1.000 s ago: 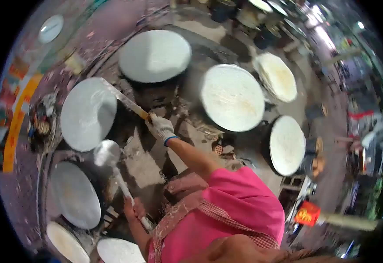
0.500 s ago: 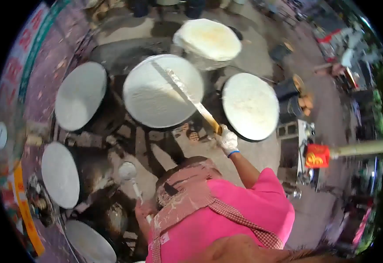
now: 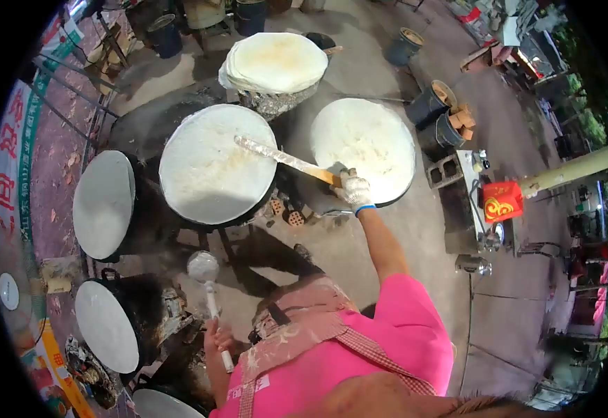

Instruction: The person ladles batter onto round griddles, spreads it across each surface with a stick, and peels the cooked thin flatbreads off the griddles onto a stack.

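Note:
My right hand (image 3: 355, 189), in a white glove with a blue cuff, is closed around the handle end of a long flat wooden spatula (image 3: 284, 159). Its white-coated blade reaches over the right part of a round griddle (image 3: 210, 167) covered in a pale layer; contact with the surface is unclear. Just beyond that hand lies another pale-covered griddle (image 3: 363, 143). My bare left hand (image 3: 219, 338), low beside the apron, is wrapped round the white handle of a ladle (image 3: 204, 267). Whitish residue coats the ladle's bowl, which is held over the floor.
More round griddles, one (image 3: 103, 205) behind another (image 3: 107, 326), line the left side. A stack of thin pale flatbreads (image 3: 276, 61) rests on a stand at the back. Dark buckets (image 3: 429, 104) and a low bench (image 3: 472, 198) stand right. Perforated bricks (image 3: 295, 219) lie on the floor.
The view has shifted, so the griddles appear farther left and lower. The spatula lies flatter across the griddle's right side. My left hand and ladle show more fully; both hands keep their holds.

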Available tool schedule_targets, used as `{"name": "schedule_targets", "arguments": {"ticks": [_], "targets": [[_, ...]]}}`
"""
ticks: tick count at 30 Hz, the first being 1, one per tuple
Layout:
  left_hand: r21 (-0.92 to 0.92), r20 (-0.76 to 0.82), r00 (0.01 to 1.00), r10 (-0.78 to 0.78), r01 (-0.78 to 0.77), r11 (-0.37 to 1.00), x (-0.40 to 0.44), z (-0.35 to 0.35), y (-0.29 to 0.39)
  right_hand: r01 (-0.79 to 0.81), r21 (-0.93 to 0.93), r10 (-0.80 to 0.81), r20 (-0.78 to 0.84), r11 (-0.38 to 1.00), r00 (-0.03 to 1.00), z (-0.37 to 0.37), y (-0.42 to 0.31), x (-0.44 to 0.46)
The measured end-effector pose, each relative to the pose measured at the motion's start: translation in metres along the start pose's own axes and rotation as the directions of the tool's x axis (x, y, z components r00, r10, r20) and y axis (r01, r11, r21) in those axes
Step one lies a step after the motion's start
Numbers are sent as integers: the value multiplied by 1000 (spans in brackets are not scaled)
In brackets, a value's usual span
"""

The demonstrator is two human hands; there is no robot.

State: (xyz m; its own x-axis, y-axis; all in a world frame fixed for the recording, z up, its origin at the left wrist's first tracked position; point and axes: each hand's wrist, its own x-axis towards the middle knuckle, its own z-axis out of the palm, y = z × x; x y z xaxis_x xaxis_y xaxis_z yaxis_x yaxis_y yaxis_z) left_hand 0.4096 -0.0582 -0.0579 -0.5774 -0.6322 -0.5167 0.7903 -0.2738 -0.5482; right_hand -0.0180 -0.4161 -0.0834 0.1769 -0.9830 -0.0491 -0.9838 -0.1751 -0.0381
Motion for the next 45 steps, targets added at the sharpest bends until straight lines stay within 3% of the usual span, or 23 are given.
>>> {"name": "schedule_targets", "arguments": {"ticks": [4,6,7,9,11,13,17,21,24,25,27,28,29,30,31,32,33,36,39,41,43,44,45], "targets": [[-25,64,995,-78,80,996,10,-6,-21,122,-15,-123,-41,992,992,-6,9,10],[-17,93,992,-81,83,996,15,-4,-32,103,22,-101,-79,994,992,-22,13,18],[-13,83,995,-52,53,998,12,-8,-37,71,-32,-69,56,997,996,-27,24,27],[12,61,998,-4,3,1000,9,-7,-42,68,53,-65,-64,996,996,-54,45,41],[53,48,998,27,-29,998,8,-8,-46,16,26,-13,-112,1000,994,-144,34,36],[27,-24,994,103,-103,994,9,-25,-27,134,15,-124,-294,991,948,-163,76,72],[-8,47,989,143,-143,990,19,-36,-23,82,-90,-103,-255,993,961,-245,102,146],[-43,175,951,255,-251,967,51,-34,-26,306,-206,-342,-173,930,924,-319,72,233],[-165,148,904,402,-378,911,73,2,-59,422,-31,-421,-179,906,889,-358,24,281],[-184,146,888,436,-409,894,80,10,-68,323,208,-296,-153,923,943,-368,15,299],[-192,165,856,490,-460,867,92,19,-82,325,504,-273,-177,800,946,-375,25,344],[-181,181,841,510,-481,858,95,18,-87,359,544,-262,-250,758,932,-375,33,359],[-175,175,842,511,-484,857,97,15,-89,173,674,-50,-198,718,979,-359,47,391],[-161,167,843,512,-489,857,95,13,-89,133,696,11,-197,706,980,-341,57,406],[-147,162,846,507,-488,860,98,14,-89,-20,863,139,-58,505,989,-320,65,412],[-149,191,836,514,-493,857,100,15,-91,-87,867,228,-31,491,973,-286,66,433],[-168,170,844,509,-484,859,101,12,-91,-77,959,312,-12,272,950,-253,64,437],[-280,132,851,508,-460,843,98,38,-115,43,998,433,-18,-48,901,-123,61,475],[-264,15,762,648,-622,737,98,56,-142,-113,976,464,189,-187,865,-90,21,429],[-231,-27,753,657,-645,729,98,64,-150,-86,990,555,136,-115,821,-21,26,446],[-154,-86,715,694,-698,699,99,47,-158,-314,842,538,33,439,842,80,71,493],[-131,160,722,673,-660,740,103,26,-155,-391,729,529,47,561,847,76,64,474],[-200,194,711,676,-646,737,99,31,-161,-440,598,517,49,670,855,39,54,446]]}}
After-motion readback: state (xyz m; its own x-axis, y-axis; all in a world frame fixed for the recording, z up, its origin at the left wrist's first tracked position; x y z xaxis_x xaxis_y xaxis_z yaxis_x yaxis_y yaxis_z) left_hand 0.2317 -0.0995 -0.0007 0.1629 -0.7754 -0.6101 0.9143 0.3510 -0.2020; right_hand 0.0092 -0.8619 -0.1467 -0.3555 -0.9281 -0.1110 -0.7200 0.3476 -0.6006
